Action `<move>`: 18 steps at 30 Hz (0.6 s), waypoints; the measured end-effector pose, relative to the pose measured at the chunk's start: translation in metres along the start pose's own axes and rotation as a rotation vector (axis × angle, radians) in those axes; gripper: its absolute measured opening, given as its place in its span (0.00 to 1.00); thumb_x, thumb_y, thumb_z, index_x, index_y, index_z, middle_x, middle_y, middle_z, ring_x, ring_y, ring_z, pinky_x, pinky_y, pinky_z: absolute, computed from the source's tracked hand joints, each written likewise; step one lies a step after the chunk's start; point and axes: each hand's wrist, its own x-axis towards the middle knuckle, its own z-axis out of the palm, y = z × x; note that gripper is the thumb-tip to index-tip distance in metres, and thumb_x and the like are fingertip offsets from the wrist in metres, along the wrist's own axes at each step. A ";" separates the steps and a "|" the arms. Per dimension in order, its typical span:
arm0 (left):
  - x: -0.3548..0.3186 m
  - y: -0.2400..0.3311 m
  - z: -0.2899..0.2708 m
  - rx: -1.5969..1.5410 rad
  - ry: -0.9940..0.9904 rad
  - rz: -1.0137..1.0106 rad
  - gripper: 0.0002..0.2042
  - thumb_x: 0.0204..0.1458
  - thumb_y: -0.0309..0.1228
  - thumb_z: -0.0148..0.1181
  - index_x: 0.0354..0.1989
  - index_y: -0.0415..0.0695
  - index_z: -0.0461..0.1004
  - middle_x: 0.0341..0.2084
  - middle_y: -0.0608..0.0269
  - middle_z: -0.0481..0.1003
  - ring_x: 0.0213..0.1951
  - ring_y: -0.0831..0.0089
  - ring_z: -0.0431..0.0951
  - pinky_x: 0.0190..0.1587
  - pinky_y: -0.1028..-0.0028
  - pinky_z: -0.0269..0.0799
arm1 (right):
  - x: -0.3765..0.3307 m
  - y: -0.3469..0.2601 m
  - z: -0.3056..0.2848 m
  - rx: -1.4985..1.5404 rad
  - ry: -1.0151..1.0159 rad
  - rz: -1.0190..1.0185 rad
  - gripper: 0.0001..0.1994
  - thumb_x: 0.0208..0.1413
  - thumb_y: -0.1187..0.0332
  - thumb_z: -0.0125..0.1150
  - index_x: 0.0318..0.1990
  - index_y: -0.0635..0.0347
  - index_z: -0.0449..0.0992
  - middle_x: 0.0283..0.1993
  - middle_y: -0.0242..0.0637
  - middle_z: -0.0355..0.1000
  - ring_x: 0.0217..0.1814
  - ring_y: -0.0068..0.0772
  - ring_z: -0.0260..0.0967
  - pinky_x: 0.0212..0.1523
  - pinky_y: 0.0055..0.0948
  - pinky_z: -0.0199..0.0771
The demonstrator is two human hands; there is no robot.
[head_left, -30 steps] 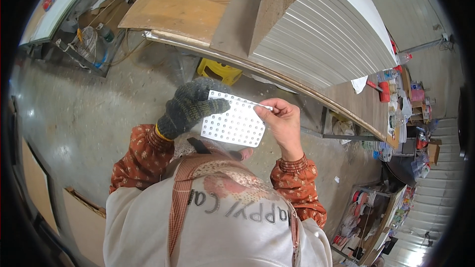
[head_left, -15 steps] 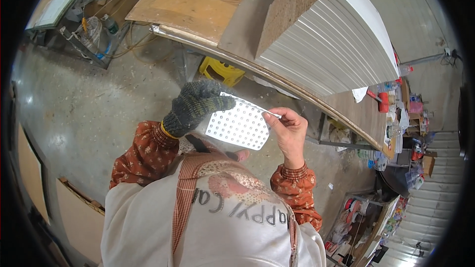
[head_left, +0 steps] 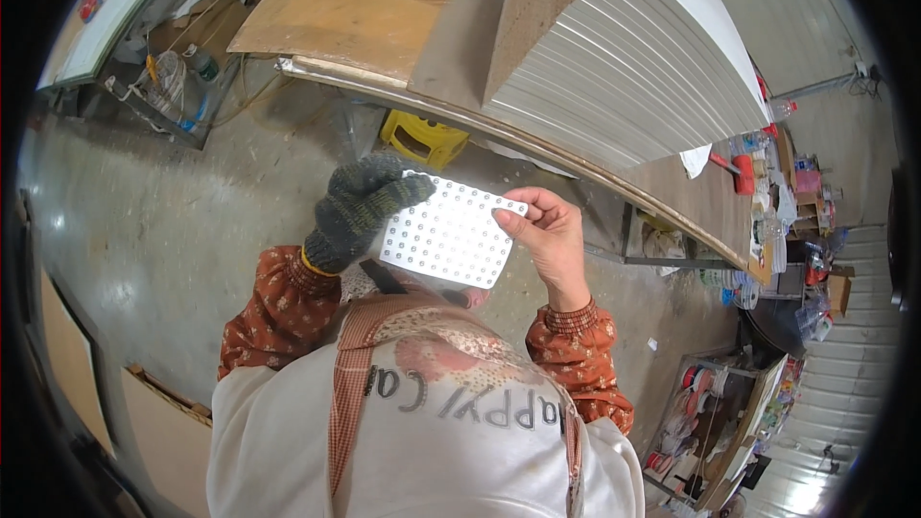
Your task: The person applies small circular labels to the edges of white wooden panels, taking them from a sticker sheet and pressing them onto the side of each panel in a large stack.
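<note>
Sheet: white rectangular sheet dotted with rows of small round spots, held up in front of the person's chest, tilted so its right end sits a little lower.
Left hand: left hand wears a dark knitted glove with a yellow cuff; its fingers are curled over the sheet's upper left corner and edge, gripping it.
Right hand: bare right hand is at the sheet's right end, thumb and fingertips pinched together on that edge; what lies between them, beyond the sheet, cannot be told.
Sleeves: rust-coloured patterned sleeves run down from both hands, below the sheet.
Apron: pale apron with checked straps, directly below the sheet.
Stool: yellow plastic stool on the concrete floor, just above the sheet in the view.
Workbench: long wooden workbench curving above and to the right of the sheet.
Panels: stack of white panels resting on the workbench, above and right of the sheet.
Shelf: cluttered shelf with spools, well to the lower right of the sheet.
</note>
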 end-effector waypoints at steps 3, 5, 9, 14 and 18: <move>0.001 0.001 -0.003 0.000 0.041 -0.041 0.08 0.49 0.24 0.57 0.36 0.36 0.76 0.34 0.57 0.76 0.34 0.76 0.76 0.35 0.79 0.72 | 0.001 0.001 -0.004 0.023 -0.032 0.013 0.09 0.49 0.78 0.60 0.39 0.67 0.74 0.30 0.31 0.75 0.29 0.14 0.69 0.31 0.14 0.68; 0.002 0.001 -0.002 0.108 0.059 0.030 0.07 0.48 0.24 0.58 0.36 0.36 0.76 0.32 0.59 0.76 0.32 0.77 0.76 0.35 0.79 0.72 | 0.002 0.001 -0.006 0.021 -0.031 0.021 0.08 0.49 0.78 0.61 0.38 0.67 0.74 0.29 0.31 0.75 0.28 0.13 0.68 0.29 0.14 0.67; 0.002 0.006 0.002 0.101 0.058 -0.002 0.08 0.48 0.25 0.58 0.36 0.37 0.76 0.31 0.60 0.76 0.32 0.77 0.75 0.35 0.78 0.71 | 0.002 0.004 -0.007 -0.020 0.021 0.020 0.07 0.50 0.76 0.61 0.37 0.67 0.75 0.28 0.31 0.75 0.26 0.13 0.67 0.27 0.14 0.66; 0.003 0.019 0.013 -0.004 0.011 -0.235 0.09 0.49 0.26 0.58 0.38 0.37 0.76 0.32 0.60 0.77 0.32 0.77 0.75 0.36 0.78 0.71 | 0.004 0.001 -0.001 0.035 0.011 0.049 0.06 0.49 0.74 0.63 0.34 0.66 0.76 0.26 0.31 0.74 0.25 0.14 0.67 0.27 0.15 0.66; 0.002 0.018 0.011 0.003 -0.005 -0.308 0.11 0.49 0.28 0.58 0.40 0.37 0.76 0.31 0.60 0.78 0.31 0.78 0.76 0.35 0.78 0.71 | 0.004 0.002 0.003 0.045 -0.009 0.063 0.06 0.50 0.72 0.63 0.33 0.66 0.77 0.25 0.30 0.74 0.24 0.13 0.66 0.26 0.14 0.65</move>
